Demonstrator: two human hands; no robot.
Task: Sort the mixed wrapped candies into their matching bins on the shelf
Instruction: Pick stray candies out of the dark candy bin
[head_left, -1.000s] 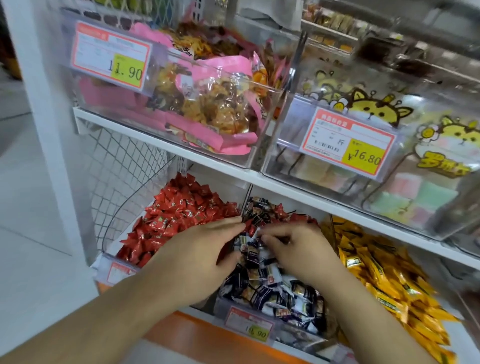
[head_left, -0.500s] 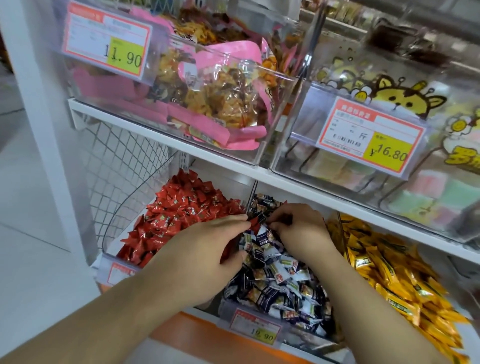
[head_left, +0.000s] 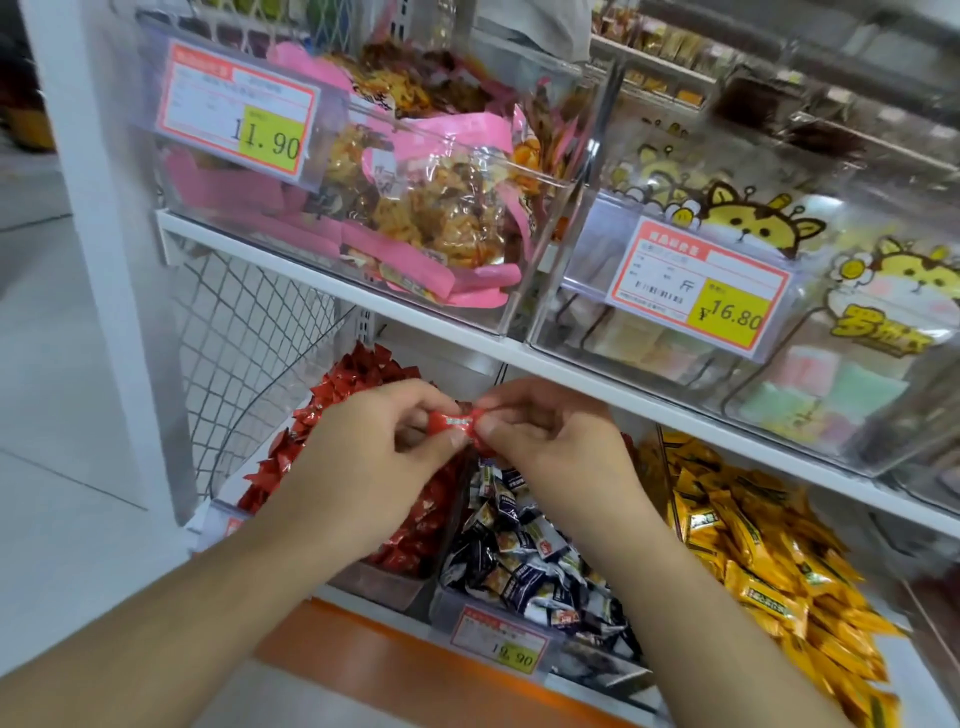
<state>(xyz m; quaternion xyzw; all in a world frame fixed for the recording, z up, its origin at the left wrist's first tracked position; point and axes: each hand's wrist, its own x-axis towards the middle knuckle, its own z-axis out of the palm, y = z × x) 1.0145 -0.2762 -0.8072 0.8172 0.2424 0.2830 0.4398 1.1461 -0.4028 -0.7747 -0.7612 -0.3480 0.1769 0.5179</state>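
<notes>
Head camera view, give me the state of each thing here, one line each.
red candy: pinched at its ends between both hands, above the bins
left hand: pinching the candy
right hand: pinching the candy
red candy bin: heaped full
dark candy bin: full
yellow candy bin: full

Pink snack bags (head_left: 415, 228) upper shelf; cartoon-cat packs (head_left: 769, 223) beside.
</notes>
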